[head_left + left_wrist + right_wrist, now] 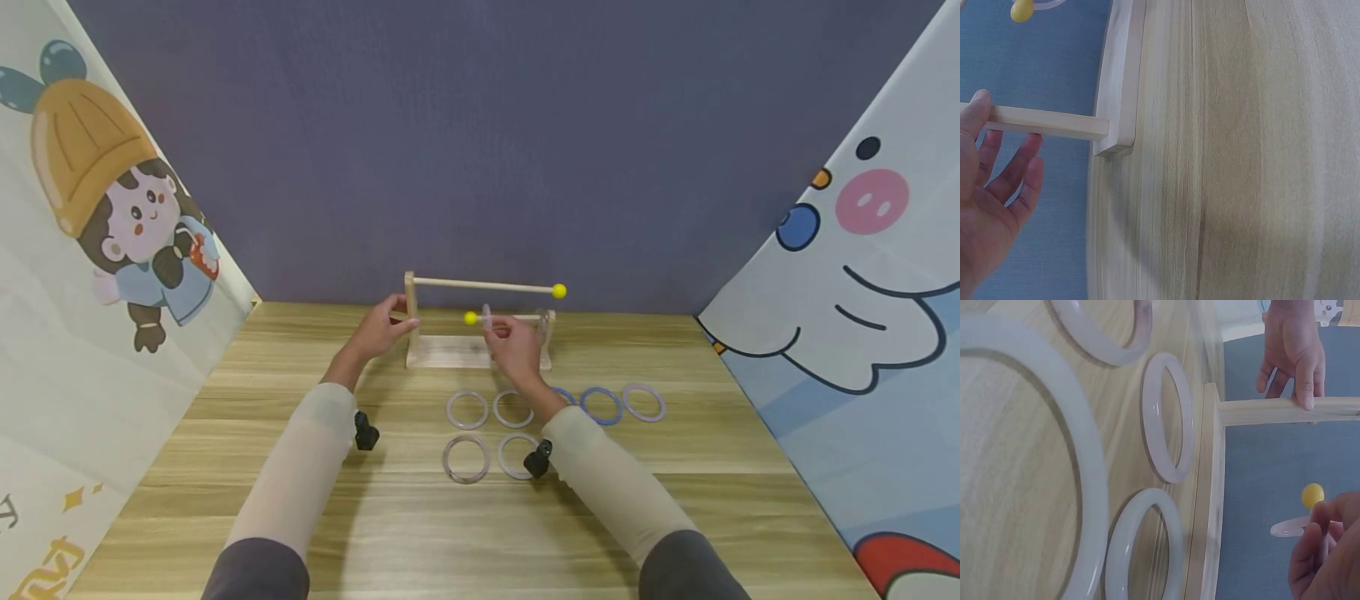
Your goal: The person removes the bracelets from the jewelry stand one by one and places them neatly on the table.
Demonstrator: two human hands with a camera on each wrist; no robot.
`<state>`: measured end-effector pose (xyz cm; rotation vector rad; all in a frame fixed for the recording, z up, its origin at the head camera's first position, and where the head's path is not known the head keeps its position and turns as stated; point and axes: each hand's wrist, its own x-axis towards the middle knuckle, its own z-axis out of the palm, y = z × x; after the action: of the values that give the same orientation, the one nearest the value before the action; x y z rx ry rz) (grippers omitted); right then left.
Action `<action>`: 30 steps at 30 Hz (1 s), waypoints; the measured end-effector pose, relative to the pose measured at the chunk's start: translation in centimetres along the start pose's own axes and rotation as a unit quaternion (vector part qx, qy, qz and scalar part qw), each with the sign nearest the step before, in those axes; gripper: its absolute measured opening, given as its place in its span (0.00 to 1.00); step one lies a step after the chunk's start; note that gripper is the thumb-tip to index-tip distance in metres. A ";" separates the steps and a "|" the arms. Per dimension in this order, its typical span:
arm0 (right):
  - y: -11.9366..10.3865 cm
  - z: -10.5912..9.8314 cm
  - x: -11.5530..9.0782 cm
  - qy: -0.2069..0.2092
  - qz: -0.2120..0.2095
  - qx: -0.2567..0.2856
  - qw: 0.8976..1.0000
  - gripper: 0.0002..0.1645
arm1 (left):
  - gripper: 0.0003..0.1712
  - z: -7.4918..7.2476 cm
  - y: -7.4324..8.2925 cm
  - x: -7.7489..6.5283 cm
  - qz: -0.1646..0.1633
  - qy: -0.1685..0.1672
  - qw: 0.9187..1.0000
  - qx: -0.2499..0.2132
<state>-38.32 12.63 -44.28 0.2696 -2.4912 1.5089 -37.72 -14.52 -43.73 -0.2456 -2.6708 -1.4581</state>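
Observation:
A wooden rack [450, 352] has two rods tipped with yellow balls. My left hand [381, 331] grips its left post [1054, 122], thumb on one side and fingertips on the other. My right hand [516, 348] pinches a pale pink bangle [1288, 527] between thumb and fingers. That bangle overlaps the lower rod just right of its yellow ball [471, 318]. Farther along the same rod, by the right post [550, 333], hangs a clear brownish bangle [541, 320]. The upper rod [483, 285] carries nothing.
In front of the rack, several bangles lie flat on the wooden table [405, 517], among them a brownish one [466, 459], a blue one [602, 406] and a lilac one [644, 403]. A dark blue-grey panel [480, 150] stands behind, with printed panels at both sides.

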 end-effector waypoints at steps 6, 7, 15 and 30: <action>-0.2 0.4 0.0 -0.006 0.000 -0.002 1.000 0.13 | 0.27 0.1 0.1 -0.1 0.001 -0.002 1.000 0.006; -0.2 0.4 0.0 -0.008 0.000 -0.002 1.000 0.13 | 0.27 0.1 0.1 -0.1 0.000 -0.002 1.000 0.006; -0.4 0.9 -0.1 -0.025 -0.003 0.008 1.000 0.13 | 0.27 0.1 0.1 0.0 -0.004 -0.002 1.000 0.001; 0.3 0.7 0.0 -0.094 -0.052 0.013 0.994 0.16 | 0.27 0.1 0.2 0.0 -0.003 -0.004 1.000 0.004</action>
<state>-38.50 12.10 -44.81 0.5603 -2.5550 1.5399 -37.66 -14.33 -43.67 -0.2424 -2.6854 -1.4498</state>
